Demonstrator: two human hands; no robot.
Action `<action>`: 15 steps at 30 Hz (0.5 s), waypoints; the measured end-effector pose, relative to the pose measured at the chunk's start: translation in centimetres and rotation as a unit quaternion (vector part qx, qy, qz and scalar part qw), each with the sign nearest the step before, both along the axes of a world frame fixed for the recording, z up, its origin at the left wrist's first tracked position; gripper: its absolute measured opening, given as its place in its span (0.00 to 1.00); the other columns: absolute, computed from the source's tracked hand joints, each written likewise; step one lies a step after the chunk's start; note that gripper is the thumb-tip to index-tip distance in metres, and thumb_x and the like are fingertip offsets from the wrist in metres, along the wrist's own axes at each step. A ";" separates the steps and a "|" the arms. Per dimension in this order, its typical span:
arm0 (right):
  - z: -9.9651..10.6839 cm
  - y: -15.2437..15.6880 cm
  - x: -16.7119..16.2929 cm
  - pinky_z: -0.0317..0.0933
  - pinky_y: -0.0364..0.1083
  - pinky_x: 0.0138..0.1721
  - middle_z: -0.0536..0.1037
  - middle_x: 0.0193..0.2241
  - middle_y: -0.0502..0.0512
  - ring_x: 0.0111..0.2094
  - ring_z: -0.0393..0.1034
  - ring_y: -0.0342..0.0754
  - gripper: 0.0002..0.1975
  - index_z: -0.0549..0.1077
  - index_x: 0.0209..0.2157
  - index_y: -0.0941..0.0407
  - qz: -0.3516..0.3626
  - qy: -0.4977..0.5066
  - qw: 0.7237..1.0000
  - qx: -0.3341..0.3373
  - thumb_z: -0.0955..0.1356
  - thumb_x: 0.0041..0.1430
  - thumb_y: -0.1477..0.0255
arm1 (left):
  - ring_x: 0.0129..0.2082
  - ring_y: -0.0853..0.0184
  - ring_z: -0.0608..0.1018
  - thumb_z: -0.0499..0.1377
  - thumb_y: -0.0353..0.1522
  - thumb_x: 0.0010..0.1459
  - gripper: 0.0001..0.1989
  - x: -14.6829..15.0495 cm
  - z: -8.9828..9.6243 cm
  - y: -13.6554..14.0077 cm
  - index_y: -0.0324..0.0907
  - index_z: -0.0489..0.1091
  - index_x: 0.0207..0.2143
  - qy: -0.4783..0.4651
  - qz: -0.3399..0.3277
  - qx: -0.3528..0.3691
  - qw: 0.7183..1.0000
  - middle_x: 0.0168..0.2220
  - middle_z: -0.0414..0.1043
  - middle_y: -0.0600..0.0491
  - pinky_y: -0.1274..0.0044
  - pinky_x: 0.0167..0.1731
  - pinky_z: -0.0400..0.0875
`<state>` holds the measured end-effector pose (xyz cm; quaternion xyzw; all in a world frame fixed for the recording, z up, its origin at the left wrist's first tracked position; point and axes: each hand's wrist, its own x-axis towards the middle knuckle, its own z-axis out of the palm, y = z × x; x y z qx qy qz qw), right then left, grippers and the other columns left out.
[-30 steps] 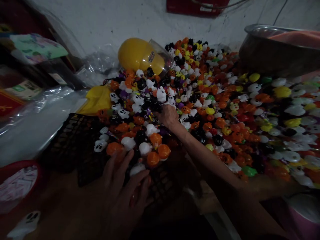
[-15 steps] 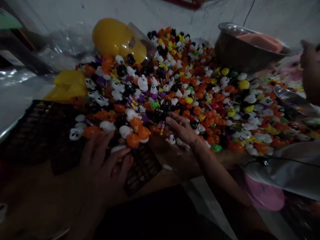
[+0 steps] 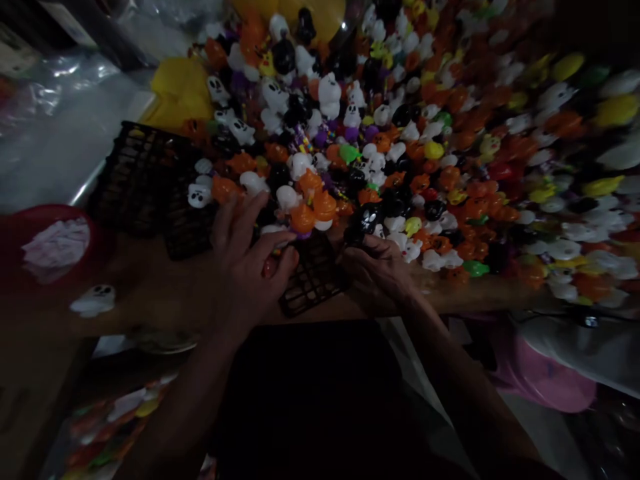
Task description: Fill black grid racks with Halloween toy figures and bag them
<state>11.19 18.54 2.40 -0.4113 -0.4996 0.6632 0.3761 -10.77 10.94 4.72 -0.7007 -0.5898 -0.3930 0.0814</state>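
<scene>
The right hand [image 3: 384, 268] is pinching a glossy, rounded black toy [image 3: 367, 219]. It's nearing the left hand [image 3: 250, 270] (9 o'clock; grip unclear).

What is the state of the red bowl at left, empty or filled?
Not empty: the red bowl holds a heap of whitish slips.

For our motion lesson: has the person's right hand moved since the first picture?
Yes: against the yellow object, the right hand has moved lower in view and rightward.
</scene>
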 end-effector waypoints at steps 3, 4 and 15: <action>-0.9 -1.0 -1.4 0.68 0.43 0.34 0.80 0.31 0.49 0.32 0.73 0.44 0.10 0.81 0.34 0.55 0.007 -0.024 0.997 0.072 0.77 0.52 0.64 | 0.74 0.49 0.55 0.61 0.28 0.63 0.11 -0.2 0.3 -0.1 0.51 0.75 0.46 -0.002 0.007 -0.026 1.000 0.68 0.63 0.53 0.45 0.70 0.57; -1.3 -1.3 -1.9 0.69 0.45 0.37 0.81 0.33 0.50 0.34 0.74 0.45 0.10 0.81 0.35 0.55 0.004 -0.038 0.995 0.091 0.77 0.53 0.64 | 0.74 0.49 0.55 0.61 0.29 0.64 0.11 -0.3 0.4 -0.1 0.51 0.76 0.46 -0.002 0.007 -0.032 0.999 0.68 0.63 0.54 0.45 0.70 0.57; -3.0 -1.9 -5.0 0.63 0.44 0.32 0.77 0.27 0.49 0.29 0.71 0.46 0.13 0.80 0.31 0.56 -0.024 -0.112 0.983 0.146 0.73 0.57 0.60 | 0.74 0.50 0.55 0.60 0.30 0.65 0.14 -0.9 0.3 -0.2 0.52 0.77 0.51 -0.003 0.003 -0.066 0.998 0.70 0.60 0.54 0.50 0.71 0.58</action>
